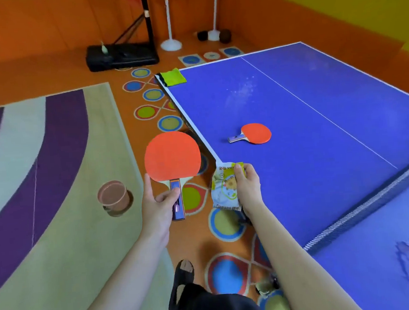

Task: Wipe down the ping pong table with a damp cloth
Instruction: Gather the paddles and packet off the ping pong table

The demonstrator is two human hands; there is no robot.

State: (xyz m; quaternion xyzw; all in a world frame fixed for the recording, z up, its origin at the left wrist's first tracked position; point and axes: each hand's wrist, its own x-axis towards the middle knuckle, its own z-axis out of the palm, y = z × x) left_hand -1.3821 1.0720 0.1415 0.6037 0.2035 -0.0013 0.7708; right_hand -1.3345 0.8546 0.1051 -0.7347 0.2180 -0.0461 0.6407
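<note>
Two paddles show: the left hand grips one paddle by its handle off the worktop's near edge, the other paddle lies on it. The right hand pinches a wipe packet. A green cloth sits at the far left corner.

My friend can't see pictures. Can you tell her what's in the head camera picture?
A person stands beside a blue ping pong table, the left hand holding a red paddle and the right hand holding a crumpled packet. Another red paddle lies on the table, and a green cloth sits at its far corner.
</note>
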